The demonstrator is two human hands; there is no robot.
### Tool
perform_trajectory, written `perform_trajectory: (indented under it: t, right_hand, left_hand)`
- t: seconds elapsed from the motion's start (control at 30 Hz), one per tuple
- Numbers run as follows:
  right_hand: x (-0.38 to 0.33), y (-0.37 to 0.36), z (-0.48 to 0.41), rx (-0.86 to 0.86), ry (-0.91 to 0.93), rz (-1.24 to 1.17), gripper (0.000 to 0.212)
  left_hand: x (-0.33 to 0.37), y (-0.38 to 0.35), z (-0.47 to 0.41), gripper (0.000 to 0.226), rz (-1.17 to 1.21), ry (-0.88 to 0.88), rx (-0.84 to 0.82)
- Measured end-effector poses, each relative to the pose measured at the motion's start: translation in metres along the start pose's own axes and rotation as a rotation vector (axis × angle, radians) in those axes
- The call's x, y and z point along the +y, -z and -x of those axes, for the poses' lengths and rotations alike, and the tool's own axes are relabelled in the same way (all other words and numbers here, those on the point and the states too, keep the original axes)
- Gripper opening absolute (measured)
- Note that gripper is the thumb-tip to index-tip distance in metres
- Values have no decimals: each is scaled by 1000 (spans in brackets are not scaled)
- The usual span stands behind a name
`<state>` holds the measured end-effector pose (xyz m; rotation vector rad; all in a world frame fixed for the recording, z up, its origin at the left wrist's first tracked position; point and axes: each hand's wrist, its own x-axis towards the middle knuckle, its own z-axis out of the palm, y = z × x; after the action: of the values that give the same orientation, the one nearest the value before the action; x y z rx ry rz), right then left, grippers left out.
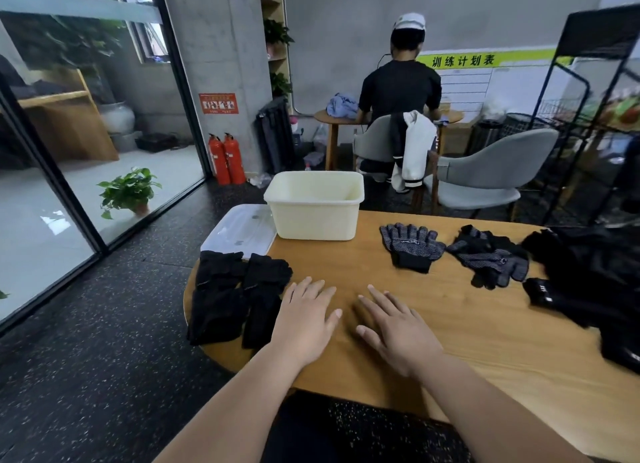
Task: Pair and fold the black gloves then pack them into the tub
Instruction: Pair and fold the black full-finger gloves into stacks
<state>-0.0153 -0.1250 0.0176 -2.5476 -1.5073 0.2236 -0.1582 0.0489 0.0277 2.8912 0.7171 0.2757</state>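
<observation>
**Zero gloves packed; both hands idle**

Fingers were straight and a little apart on both hands, clamped on nothing. Left hand and right hand lay palm down on the table, side by side, touching neither each other nor any glove.

Just left of the left hand, plain gloves lay flat in two overlapping columns at the table's edge. Could not tell whether they were paired; none looked folded. Farther out and to the right, one dotted glove lay flat. Beside it sat a crumpled dotted bundle, count unclear. A black heap lay unsorted at the far right.

Tub stood open at the far edge. No glove showed inside, though its floor was mostly hidden. Lid lay just left of it.

Judged barely begun: pairing, folding and packing all seemed left to do.

Writing: a green banner on the back wall read "训练计划表". A red notice on the pillar was too small to read. No glove brand was legible.
</observation>
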Motion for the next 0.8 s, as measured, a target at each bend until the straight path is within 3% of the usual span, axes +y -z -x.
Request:
perform_trajectory:
  t: [0.2, 0.4, 0.53, 0.8]
  right_hand:
    - [48, 0, 19, 6, -134, 16, 87]
    - [88, -2, 46, 4, -258, 17, 75]
    - [110, -8, 64, 40, -343, 46, 115]
    - [140, -8, 79, 85, -439, 54, 74]
  left_hand:
    - [46, -15, -17, 59, 21, -108, -63]
    - [88, -35, -28, 59, 48, -196, -121]
    - [113, -48, -35, 59, 60, -241, -166]
    - [145, -74, -52, 60, 75, -284, -201]
